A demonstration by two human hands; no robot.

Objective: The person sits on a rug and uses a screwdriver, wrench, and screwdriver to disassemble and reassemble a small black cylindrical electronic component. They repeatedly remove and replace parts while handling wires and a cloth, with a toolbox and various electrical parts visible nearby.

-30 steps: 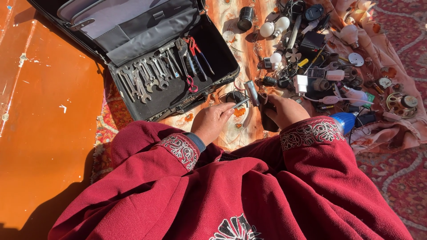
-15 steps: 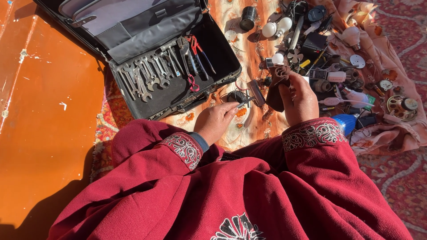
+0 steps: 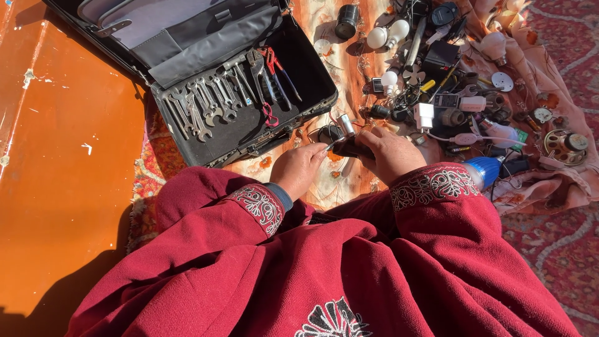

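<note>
Presently I see 2 hands: right hand (image 3: 392, 151) grasps the dark device (image 3: 349, 148) (axis crosswise); left hand (image 3: 299, 170) fingertips touch its near end.

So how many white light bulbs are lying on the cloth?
4, as far as I can tell: two side by side, one lower, one at the far right. The clutter may hide others.
</note>
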